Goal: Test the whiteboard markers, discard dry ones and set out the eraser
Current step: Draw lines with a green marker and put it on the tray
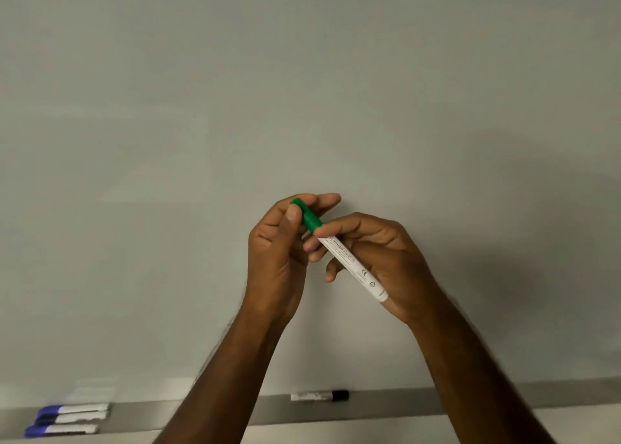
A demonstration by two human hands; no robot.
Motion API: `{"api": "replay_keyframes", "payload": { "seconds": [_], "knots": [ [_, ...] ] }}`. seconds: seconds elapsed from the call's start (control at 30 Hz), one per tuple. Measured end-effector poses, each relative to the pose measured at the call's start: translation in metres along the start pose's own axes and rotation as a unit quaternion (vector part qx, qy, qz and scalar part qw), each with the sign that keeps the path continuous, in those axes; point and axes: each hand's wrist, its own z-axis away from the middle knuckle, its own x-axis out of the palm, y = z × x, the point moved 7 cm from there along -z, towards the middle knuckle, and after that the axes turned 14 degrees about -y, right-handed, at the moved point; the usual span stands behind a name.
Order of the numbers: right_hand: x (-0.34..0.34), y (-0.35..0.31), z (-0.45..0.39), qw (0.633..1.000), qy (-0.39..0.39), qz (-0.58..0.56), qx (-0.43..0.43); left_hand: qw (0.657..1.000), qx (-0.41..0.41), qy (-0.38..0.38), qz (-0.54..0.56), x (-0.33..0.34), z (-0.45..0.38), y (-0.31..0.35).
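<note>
I hold a white marker (349,262) with a green cap (307,216) in front of a blank whiteboard (302,90). My right hand (383,258) grips the white barrel, which slants down to the right. The fingers and thumb of my left hand (279,252) pinch the green cap, which sits on the marker's upper left end. No eraser is in view.
A grey tray (403,406) runs along the whiteboard's bottom edge. On it lie a black-capped marker (319,396) between my forearms and three blue-capped markers (70,418) at the far left.
</note>
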Motion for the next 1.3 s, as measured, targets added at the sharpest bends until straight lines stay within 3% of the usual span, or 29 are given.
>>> {"api": "replay_keyframes", "payload": {
  "seconds": [0.17,0.3,0.47,0.57,0.63,0.8,1.03,1.2,1.3],
  "knots": [
    [0.031,-0.026,-0.045,0.992,-0.052,0.019,-0.11,0.997,0.065,0.029,0.041,-0.006,-0.006,0.048],
    [0.045,-0.043,-0.071,0.98,0.027,-0.039,-0.192,0.994,0.096,0.017,0.047,-0.014,-0.01,0.076],
    [0.06,-0.043,-0.085,0.955,0.177,-0.104,-0.215,0.993,0.114,0.011,0.027,-0.025,-0.011,0.089],
    [0.072,-0.037,-0.095,0.941,0.225,-0.131,-0.216,0.99,0.121,-0.012,0.066,-0.023,-0.009,0.096],
    [0.079,-0.034,-0.1,0.937,0.244,-0.131,-0.214,0.99,0.129,-0.003,0.065,-0.024,-0.008,0.102],
    [0.088,-0.034,-0.11,0.929,0.268,-0.11,-0.231,0.979,0.16,0.114,-0.06,-0.032,0.001,0.116],
    [0.095,-0.031,-0.113,0.927,0.28,-0.104,-0.226,0.972,0.143,0.165,-0.085,-0.041,0.01,0.117],
    [0.093,-0.034,-0.101,0.916,0.314,-0.098,-0.229,0.976,0.116,0.178,-0.038,-0.037,0.012,0.112],
    [0.082,-0.034,-0.091,0.878,0.378,-0.165,-0.244,0.962,0.093,0.226,0.125,-0.042,0.009,0.106]
  ]
}}
